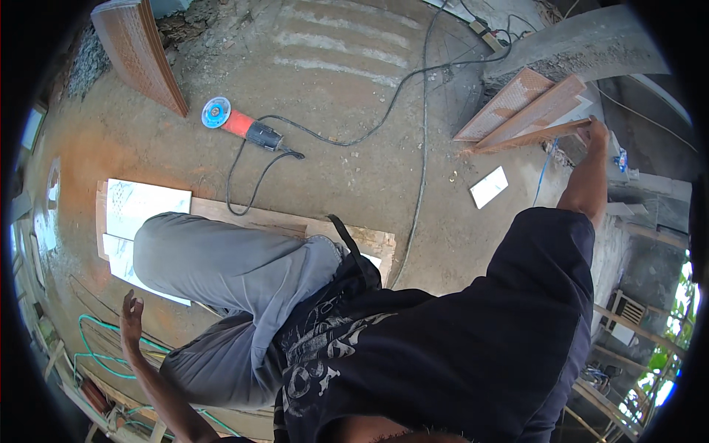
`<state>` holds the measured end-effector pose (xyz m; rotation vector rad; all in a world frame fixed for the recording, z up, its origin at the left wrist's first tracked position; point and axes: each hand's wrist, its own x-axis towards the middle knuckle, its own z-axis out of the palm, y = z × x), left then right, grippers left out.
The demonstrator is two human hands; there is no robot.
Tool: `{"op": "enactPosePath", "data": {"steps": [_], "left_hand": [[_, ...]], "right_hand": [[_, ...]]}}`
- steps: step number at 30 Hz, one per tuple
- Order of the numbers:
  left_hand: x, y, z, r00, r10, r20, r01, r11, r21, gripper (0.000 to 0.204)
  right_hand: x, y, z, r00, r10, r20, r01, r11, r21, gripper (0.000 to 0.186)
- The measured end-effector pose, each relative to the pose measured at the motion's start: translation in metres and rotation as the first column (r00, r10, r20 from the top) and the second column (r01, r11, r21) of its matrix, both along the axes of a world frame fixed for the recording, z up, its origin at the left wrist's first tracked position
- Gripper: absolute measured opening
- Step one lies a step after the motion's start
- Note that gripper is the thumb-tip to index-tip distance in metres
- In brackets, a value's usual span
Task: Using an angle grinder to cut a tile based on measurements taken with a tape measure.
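My right arm reaches out to the far right, where my right hand (597,133) is closed on the upper end of a brown tile (539,135). That tile leans in front of other brown patterned tiles (509,103), which stand tilted together. Over at the left, my left hand (131,317) hangs empty with its fingers apart, beside my knee and near white tiles (148,207) lying on the ground. A small white tile piece (489,187) lies on the floor below the leaning tiles.
An angle grinder (247,131) with a blue disc lies on the dirt floor, its black cable (384,118) looping away. More brown tiles (140,52) stand at the far left. Green hose (96,347) coils below my left hand. A brown board or tile (273,219) lies along my leg.
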<state>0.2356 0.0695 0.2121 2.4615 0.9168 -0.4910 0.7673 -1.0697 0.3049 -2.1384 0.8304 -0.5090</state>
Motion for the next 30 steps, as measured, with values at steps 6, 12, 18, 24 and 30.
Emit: {"op": "enactPosePath", "data": {"steps": [6,12,18,24,30], "left_hand": [[-0.031,-0.016,0.008,0.995,0.094,0.018,-0.094,0.994,0.055,0.059],[-0.033,-0.033,0.032,0.963,0.268,-0.023,-0.269,0.963,0.002,0.064],[-0.031,-0.032,0.043,0.967,0.253,-0.046,-0.253,0.968,-0.001,0.068],[-0.034,-0.013,0.046,0.974,0.222,-0.040,-0.222,0.975,0.000,0.066],[-0.023,-0.010,0.056,0.994,0.099,0.055,-0.100,0.994,0.031,0.063]], "right_hand": [[0.107,-0.034,-0.023,0.942,0.132,-0.309,-0.170,0.981,-0.099,0.025],[0.158,0.014,-0.030,0.897,0.115,-0.427,-0.257,0.922,-0.291,0.034],[0.146,0.031,-0.005,0.911,-0.090,-0.404,-0.212,0.736,-0.642,0.043],[0.115,0.140,-0.002,0.944,0.204,-0.259,-0.325,0.457,-0.828,0.052],[0.005,0.404,-0.108,0.487,0.796,-0.360,-0.834,0.301,-0.462,0.042]]}}
